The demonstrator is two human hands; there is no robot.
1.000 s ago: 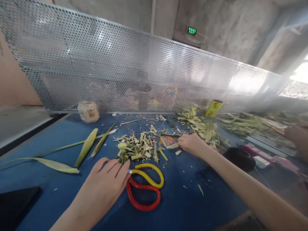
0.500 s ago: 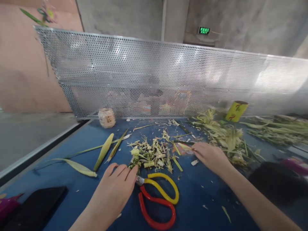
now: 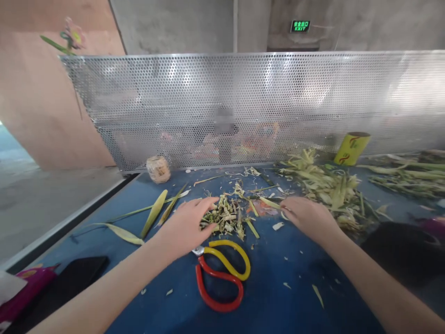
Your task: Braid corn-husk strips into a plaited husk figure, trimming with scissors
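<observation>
My left hand (image 3: 186,222) rests on the blue table (image 3: 271,287) with fingers spread against the left side of a small pile of cut green and pale leaf scraps (image 3: 225,217). My right hand (image 3: 306,216) lies at the pile's right side, fingers curled toward the scraps, touching some near an orange patch (image 3: 259,208). Whether it holds any scrap I cannot make out. Red and yellow handled scissors (image 3: 219,273) lie just in front of the pile, by my left wrist.
A perforated metal screen (image 3: 243,102) runs along the table's back. A twine ball (image 3: 158,169) and a yellow tube (image 3: 351,147) stand by it. Long leaves (image 3: 153,218) lie left, a leaf heap (image 3: 330,185) right, a black object (image 3: 76,273) front left, a dark object (image 3: 399,246) right.
My left hand has moved forward from beside the scissors to the left side of the scrap pile. My right hand has stayed at the pile's right side. The camera has turned left.
</observation>
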